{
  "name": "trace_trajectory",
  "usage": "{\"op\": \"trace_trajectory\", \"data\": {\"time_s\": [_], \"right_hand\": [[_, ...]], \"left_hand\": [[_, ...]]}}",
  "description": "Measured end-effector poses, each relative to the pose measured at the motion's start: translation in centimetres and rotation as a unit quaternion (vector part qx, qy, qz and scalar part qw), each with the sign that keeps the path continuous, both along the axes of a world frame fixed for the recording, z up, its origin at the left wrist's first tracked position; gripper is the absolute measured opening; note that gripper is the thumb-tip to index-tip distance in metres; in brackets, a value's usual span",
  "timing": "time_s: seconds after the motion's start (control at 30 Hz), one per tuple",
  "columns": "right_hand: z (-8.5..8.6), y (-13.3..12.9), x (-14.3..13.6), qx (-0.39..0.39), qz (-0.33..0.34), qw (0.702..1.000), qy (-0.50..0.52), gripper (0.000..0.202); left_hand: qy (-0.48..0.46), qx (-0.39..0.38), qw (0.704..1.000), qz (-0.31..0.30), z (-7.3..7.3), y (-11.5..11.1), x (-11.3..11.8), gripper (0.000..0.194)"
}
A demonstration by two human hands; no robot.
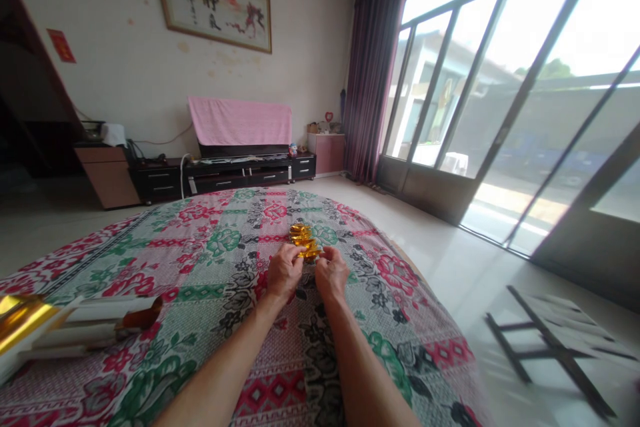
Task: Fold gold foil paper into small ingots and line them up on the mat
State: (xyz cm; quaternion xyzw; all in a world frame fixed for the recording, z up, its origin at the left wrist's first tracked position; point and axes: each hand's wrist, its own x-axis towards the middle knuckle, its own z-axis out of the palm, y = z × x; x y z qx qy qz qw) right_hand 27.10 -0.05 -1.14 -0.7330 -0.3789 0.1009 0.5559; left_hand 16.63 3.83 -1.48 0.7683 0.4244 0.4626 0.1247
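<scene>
A shiny gold foil piece (301, 235), crinkled or folded in layers, lies on the flowered tablecloth (205, 333) just beyond my hands. My left hand (286, 271) pinches its near left edge between thumb and fingers. On the right, my right hand (331, 272) is closed, its fingertips at the near right end of the foil. Both hands rest low over the cloth with a small gap between them.
Rolls of white and gold sheet (90, 320) lie at the table's left edge. A folding stool (555, 340) stands on the floor at right. Beyond the table are a black cabinet (230, 180), a pink cloth (243, 121) over something, and glass doors.
</scene>
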Motion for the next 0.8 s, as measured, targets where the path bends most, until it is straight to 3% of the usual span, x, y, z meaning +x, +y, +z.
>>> {"op": "trace_trajectory", "data": {"time_s": [0.8], "right_hand": [[-0.25,0.13,0.36,0.016,-0.024,0.999,0.018,0.035]], "left_hand": [[0.014,0.016,0.999,0.031,-0.47,0.39,-0.27,0.035]]}}
